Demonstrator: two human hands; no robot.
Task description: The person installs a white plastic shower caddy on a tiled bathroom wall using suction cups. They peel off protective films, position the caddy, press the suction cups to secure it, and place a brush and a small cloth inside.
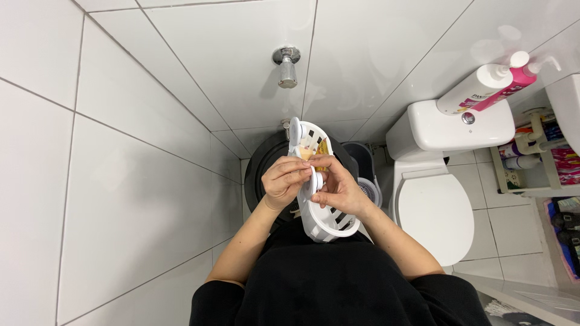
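Observation:
I hold a white slotted plastic caddy (323, 222) on end in front of my chest, its back turned toward me. My left hand (284, 183) and my right hand (337, 186) both grip its middle, fingers meeting around a round white suction cup (315, 181). A second suction cup (295, 129) sits at the caddy's top end. Something yellow and orange (322, 148) shows through the slots near the top; I cannot tell what it is.
White tiled walls stand ahead and to the left, with a chrome tap (286, 65) on the wall. A black bucket (264, 166) stands on the floor below it. At the right are a white toilet (435, 205), bottles (483, 87) on its cistern, and a shelf rack (538, 163).

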